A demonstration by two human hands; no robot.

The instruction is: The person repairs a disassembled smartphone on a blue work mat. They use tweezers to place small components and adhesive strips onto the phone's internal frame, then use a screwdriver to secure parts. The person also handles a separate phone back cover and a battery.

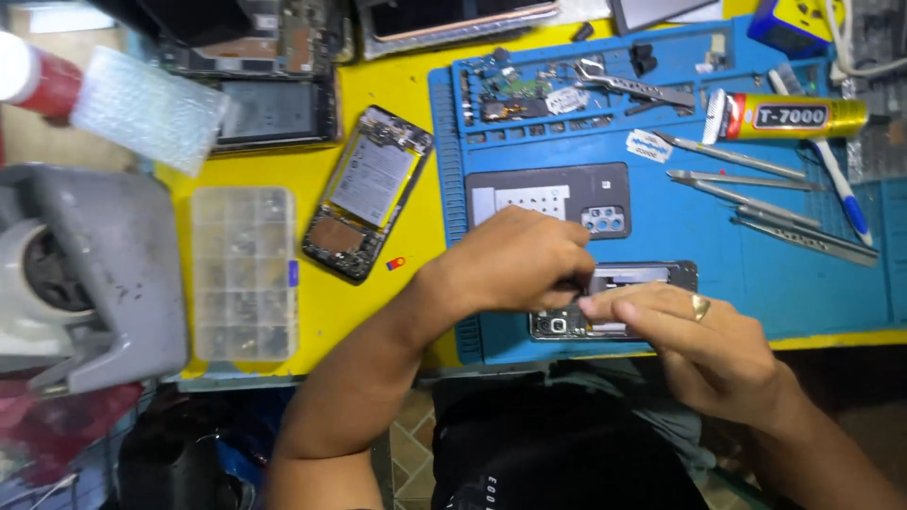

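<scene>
both hands low over the near edge of the blue work mat (pixel 784 283), busy on an opened phone (pixel 619 300) lying flat there, camera end toward the left. left hand (pixel 515 260) curled over the phone's left end, fingertips pressed together on something small and dark at the frame; what exactly is pinched cannot be told. right hand (pixel 694 345), ring on one finger, laid along the phone's near edge, forefinger stretched out and pressing down beside the camera module, steadying rather than gripping. looks like the disassembly step, lifting or seating a small part inside the frame; next move likely calls for a fine, steady pull with the phone held flat. dark back cover (pixel 548 200) just beyond the left hand on the mat. further out: tweezers (pixel 746 184), a glue tube (pixel 789 116), a second opened phone (pixel 368 194) on the yellow desk (pixel 321 312), a clear parts box (pixel 244 274) left of it.
</scene>
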